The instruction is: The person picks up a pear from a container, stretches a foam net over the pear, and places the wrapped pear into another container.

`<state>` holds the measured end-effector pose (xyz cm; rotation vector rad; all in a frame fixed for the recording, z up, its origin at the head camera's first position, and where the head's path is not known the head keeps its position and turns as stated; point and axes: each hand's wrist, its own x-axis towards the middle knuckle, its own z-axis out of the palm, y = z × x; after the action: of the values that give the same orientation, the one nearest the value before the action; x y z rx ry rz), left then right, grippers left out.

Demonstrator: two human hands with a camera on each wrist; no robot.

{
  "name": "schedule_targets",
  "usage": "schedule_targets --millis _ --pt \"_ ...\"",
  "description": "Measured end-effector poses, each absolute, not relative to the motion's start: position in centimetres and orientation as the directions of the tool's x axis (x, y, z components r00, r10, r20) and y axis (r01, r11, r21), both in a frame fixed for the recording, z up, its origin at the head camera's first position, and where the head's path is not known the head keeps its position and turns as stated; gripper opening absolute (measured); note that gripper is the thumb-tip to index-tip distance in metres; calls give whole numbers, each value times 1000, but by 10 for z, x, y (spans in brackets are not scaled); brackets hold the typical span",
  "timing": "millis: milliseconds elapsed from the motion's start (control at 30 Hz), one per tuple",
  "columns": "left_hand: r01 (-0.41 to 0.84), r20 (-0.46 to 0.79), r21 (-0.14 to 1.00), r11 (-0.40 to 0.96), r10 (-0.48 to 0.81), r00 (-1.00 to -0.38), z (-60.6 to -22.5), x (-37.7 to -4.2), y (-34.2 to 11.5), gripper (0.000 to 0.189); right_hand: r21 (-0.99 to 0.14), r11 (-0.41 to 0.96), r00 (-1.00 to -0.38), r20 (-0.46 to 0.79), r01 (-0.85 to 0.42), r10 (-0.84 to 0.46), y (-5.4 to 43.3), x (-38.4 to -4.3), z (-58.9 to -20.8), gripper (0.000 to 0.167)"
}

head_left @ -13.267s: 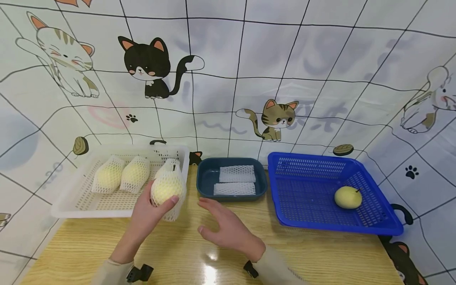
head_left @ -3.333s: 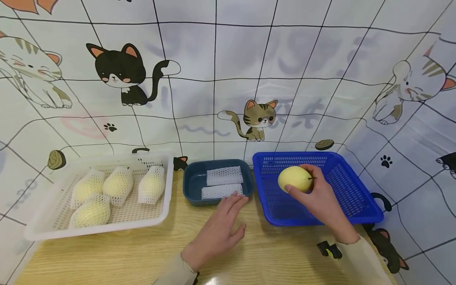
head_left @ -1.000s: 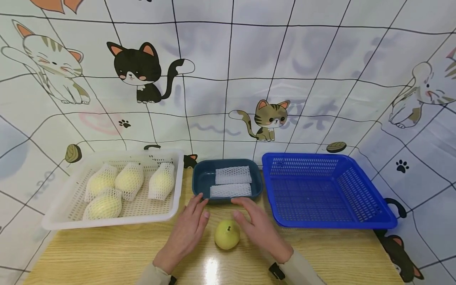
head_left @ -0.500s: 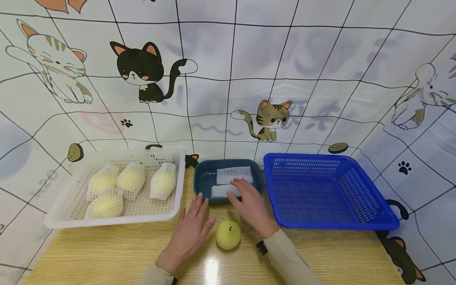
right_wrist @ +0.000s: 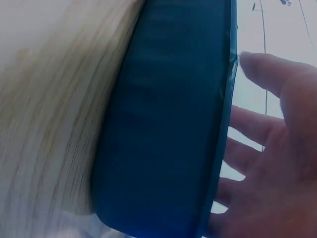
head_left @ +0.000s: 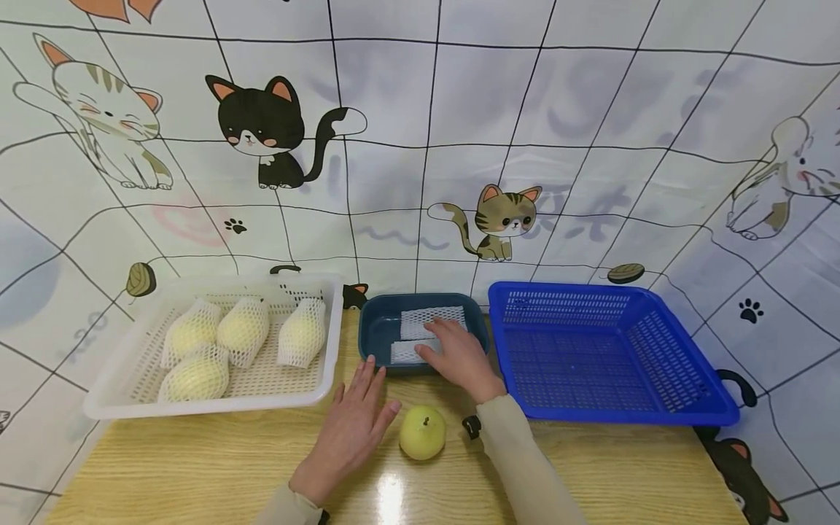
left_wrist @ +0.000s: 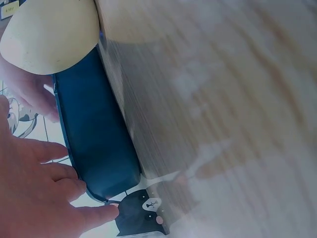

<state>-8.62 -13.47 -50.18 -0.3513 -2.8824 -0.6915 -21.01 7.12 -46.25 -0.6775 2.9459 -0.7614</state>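
Note:
A bare yellow-green pear [head_left: 423,433] stands on the table between my wrists, stem upward. My right hand [head_left: 462,359] reaches over the front rim of the dark teal tray [head_left: 379,326], its fingers above two white foam net sleeves. The rear foam net [head_left: 420,321] and the front foam net [head_left: 403,353] lie flat, partly covered by that hand. In the right wrist view its fingers extend past the tray rim; their tips are hidden. My left hand [head_left: 348,430] is spread, fingertips by the tray's front left corner, left of the pear, holding nothing.
At left, a white basket [head_left: 282,401] holds several pears in foam nets, one net-wrapped pear [head_left: 302,334] apart from the others. A blue basket [head_left: 571,364] stands at right. Behind them rises a wall covering [head_left: 407,168] printed with cats.
The right hand carried the bare pear from the blue basket to the table and let go. In the last second it moved forward over the foam nets. The left hand has barely moved since.

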Motion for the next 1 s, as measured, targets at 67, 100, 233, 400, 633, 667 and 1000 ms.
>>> schedule_targets --millis 67,100,233,400,633,667,1000 --pt "262 205 430 864 190 -960 -502 -86 -135 66 -461 802 -912 43 -380 -407 70 -213 -462 55" --pt "262 205 432 863 189 -960 -502 -86 -135 66 -465 808 -917 20 -361 -398 69 -214 -463 55" --pt "262 203 442 858 189 -961 -502 -86 -135 66 -477 825 -928 -50 -302 -369 66 -217 -462 55" --pt "262 203 447 855 188 -961 -501 -86 -135 66 -496 826 -930 -89 -269 -357 65 -219 -461 43" --pt "262 199 451 853 190 -962 -501 -86 -135 69 -572 792 -952 -61 -213 -301 67 -219 -465 17" --pt "260 196 450 854 189 -962 -501 -86 -135 69 -580 786 -955 -45 -214 -293 67 -218 -465 17" --pt "259 198 454 852 187 -962 -503 -87 -138 72 -631 719 -956 166 -291 -242 71 -203 -462 23"
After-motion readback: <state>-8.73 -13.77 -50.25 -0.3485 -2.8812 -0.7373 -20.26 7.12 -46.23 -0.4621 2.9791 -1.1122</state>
